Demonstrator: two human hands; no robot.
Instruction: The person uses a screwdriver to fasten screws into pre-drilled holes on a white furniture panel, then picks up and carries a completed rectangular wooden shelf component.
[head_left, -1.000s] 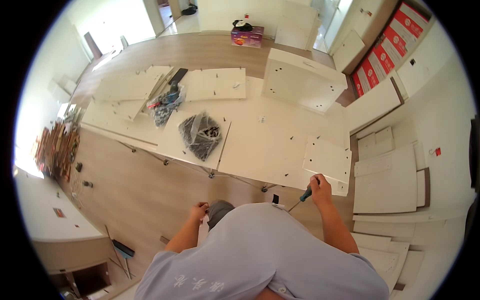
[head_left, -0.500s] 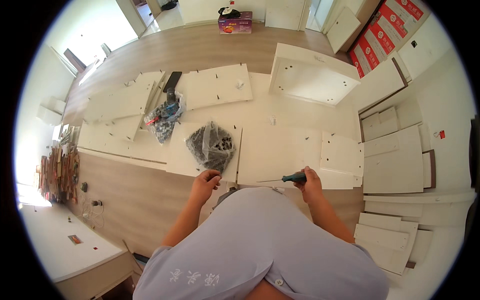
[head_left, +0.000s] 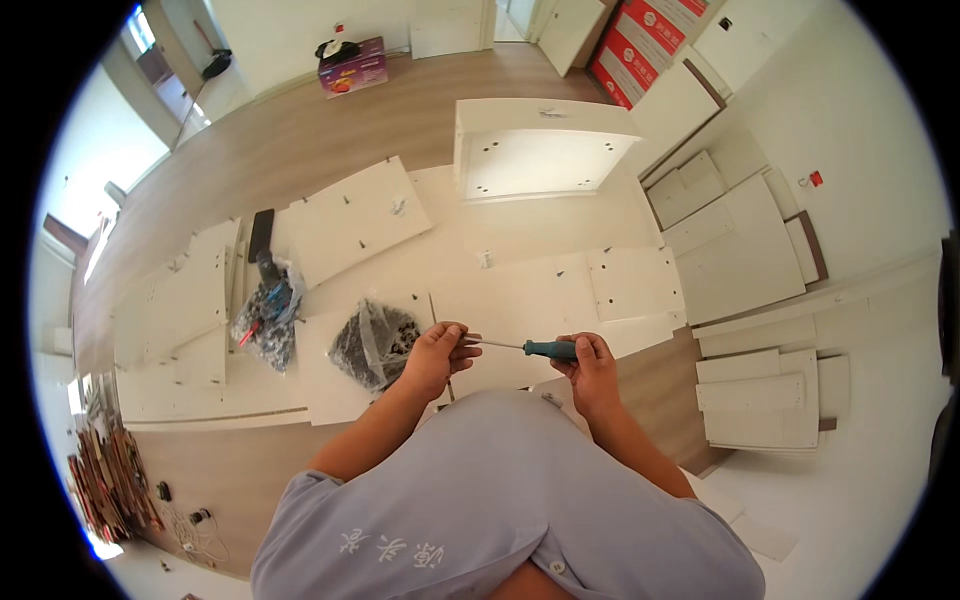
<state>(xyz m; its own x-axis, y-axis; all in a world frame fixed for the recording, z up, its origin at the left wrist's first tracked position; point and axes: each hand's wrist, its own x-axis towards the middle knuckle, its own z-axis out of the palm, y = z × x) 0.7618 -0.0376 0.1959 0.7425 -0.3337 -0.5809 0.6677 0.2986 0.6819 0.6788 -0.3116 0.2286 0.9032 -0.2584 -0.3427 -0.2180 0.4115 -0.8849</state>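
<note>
Screwdriver, teal-handled, slim metal shaft: lying nearly level between the two hands, above the near side of a white work surface, its shaft pointing left. Contents, left to right: wood strips, brown, bundled loosely, resting by the left wall. White panels, stacked, lying at the left end of the surface, small pegs standing up from them. Clear bag, holding grey pieces, with red and blue items showing at its top. Pegged panel, white, lying flat beyond the bags. Purple box, standing on the floor by the far wall. Second bag, filled with dark fittings, sitting beside the left hand; this hand is half-curling its fingers at the shaft's tip, and whether they are pinching it cannot be told. White open unit, standing at the far side. Right hand, wrapping its fingers round the handle's end. Small panel, white, holed, lying flat. Further panels, leaning along the right wall.
</note>
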